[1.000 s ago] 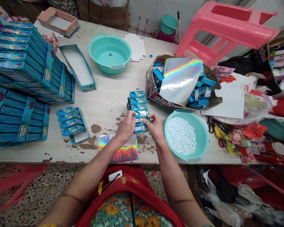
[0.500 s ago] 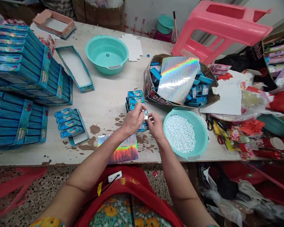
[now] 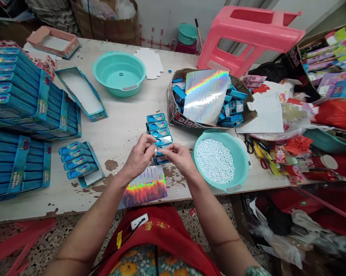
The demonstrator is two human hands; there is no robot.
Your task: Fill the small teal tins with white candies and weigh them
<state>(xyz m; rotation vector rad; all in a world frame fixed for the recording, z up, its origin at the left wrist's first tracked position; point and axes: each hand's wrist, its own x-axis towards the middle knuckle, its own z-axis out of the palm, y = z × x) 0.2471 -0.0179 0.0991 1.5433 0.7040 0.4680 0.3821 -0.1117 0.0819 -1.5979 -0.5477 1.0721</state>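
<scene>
A column of blue boxes (image 3: 158,125) lies on the table in front of me. Over its near end, my left hand (image 3: 141,155) and my right hand (image 3: 178,155) are pinched close together. Between their fingertips is a small clear or shiny strip (image 3: 158,150), and both seem to grip it; its exact shape is too small to tell. Just below the hands lies a shiny rainbow sticker sheet (image 3: 147,186). Right of my right hand stands a turquoise basin (image 3: 242,161) holding many small white pieces (image 3: 215,161).
Stacked blue display boxes (image 3: 32,103) fill the left side, with a part-filled tray (image 3: 81,163) nearer. An empty turquoise basin (image 3: 119,73) stands at the back. A carton (image 3: 187,120) of blue boxes, a pink stool (image 3: 247,30) and scissors (image 3: 249,145) are on the right.
Both hands have moved from the upper boxes to the near end of the column and now meet over it. The whole view has shifted, and more of the box column shows.
</scene>
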